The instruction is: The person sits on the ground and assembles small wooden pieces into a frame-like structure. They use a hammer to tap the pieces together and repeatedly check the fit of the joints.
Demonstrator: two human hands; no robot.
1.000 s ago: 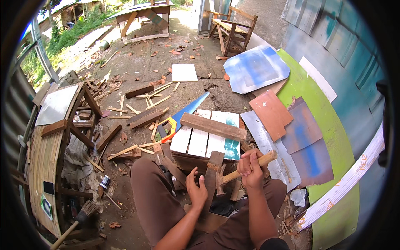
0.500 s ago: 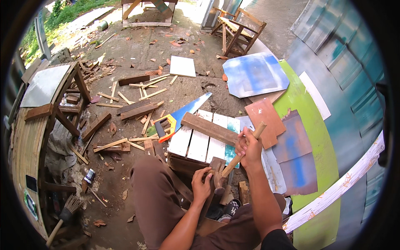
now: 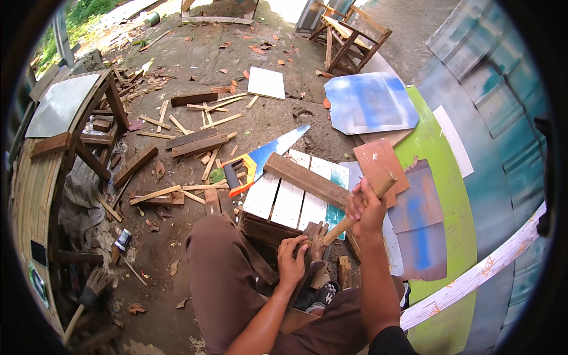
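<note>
My right hand [image 3: 368,210] is wrapped round the wooden handle of a hammer [image 3: 338,231], which slants down toward my left hand. The hammer's rusty head [image 3: 318,245] is beside my left fingers, above a piece of wood between my knees. My left hand [image 3: 290,263] is closed in a pinch next to the head; what the fingers hold is too small to name. Just beyond my hands stands a low slatted stool [image 3: 287,198], painted white with a teal patch. A brown wooden block [image 3: 307,180] lies across its top, partly hidden by my right hand.
A handsaw [image 3: 269,157] with an orange and black handle leans across the stool's left edge. Wood offcuts [image 3: 201,142] litter the ground beyond. A bamboo bench [image 3: 35,207] stands at left with a brush [image 3: 92,290] nearby. Painted boards [image 3: 373,106] lie at right; a wooden chair [image 3: 352,38] stands behind.
The hammer has turned, and its handle end has swung to the right and leans lower. My left hand keeps its pinch beside the head. The whole view has shifted slightly.
</note>
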